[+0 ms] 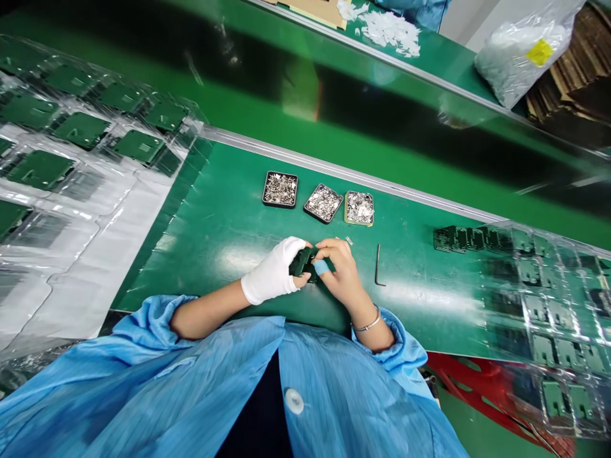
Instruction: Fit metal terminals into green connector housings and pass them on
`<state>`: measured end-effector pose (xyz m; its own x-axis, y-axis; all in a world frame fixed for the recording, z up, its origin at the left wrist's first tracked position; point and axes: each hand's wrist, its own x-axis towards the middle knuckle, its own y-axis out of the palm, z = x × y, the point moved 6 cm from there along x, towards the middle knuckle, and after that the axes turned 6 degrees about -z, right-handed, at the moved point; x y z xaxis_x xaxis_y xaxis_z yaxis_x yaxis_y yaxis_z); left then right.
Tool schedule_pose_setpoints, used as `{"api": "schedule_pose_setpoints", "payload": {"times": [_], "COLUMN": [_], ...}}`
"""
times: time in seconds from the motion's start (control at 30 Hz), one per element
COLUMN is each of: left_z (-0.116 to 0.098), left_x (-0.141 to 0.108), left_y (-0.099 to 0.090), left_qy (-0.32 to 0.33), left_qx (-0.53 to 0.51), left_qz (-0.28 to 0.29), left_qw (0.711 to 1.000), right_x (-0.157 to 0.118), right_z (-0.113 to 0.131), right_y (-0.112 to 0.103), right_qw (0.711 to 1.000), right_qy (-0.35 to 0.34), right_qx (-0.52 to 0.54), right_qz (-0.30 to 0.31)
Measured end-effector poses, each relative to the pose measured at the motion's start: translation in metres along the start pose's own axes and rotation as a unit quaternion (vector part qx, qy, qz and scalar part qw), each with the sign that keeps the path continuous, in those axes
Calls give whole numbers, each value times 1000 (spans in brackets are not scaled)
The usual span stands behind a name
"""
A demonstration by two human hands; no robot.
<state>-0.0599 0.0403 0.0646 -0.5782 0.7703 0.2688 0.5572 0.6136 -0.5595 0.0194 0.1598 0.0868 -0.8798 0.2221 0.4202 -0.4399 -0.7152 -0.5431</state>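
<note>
The gloved left hand has its grip clamped on a green part above the surface, likely steadying it for the right hand, whose grip cannot be told; a hex key lies seemingly within reach.

The tabletop looks glossy, the glove matt cloth, the small parts shiny metal.

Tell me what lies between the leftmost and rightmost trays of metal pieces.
In the head view, a middle tray of metal pieces, set askew, lies between the leftmost tray and the rightmost tray.
</note>
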Motion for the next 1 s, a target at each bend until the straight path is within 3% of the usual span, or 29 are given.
{"api": "schedule_pose_setpoints", "payload": {"times": [0.3, 0.47, 0.73, 0.87, 1.0], "left_z": [-6, -8, -7, -6, -4], "left_x": [-1, 0, 1, 5, 13], "left_y": [-1, 1, -2, 0, 1], "left_qy": [65, 90, 76, 54, 26], "left_qx": [51, 115, 41, 48, 69], "left_qz": [-24, -6, -4, -40, -22], "left_qw": [996, 989, 996, 997, 997], "right_x": [-2, -3, -3, -3, -4], "right_z": [-2, -5, -4, -7, -6], "right_y": [2, 5, 9, 8, 9], "right_qw": [1000, 999, 999, 998, 996], "right_qy": [-1, 23, 33, 56, 62], "right_qx": [-24, -23, 21, 23, 36], "right_qz": [3, 16, -11, -36, -44]}}
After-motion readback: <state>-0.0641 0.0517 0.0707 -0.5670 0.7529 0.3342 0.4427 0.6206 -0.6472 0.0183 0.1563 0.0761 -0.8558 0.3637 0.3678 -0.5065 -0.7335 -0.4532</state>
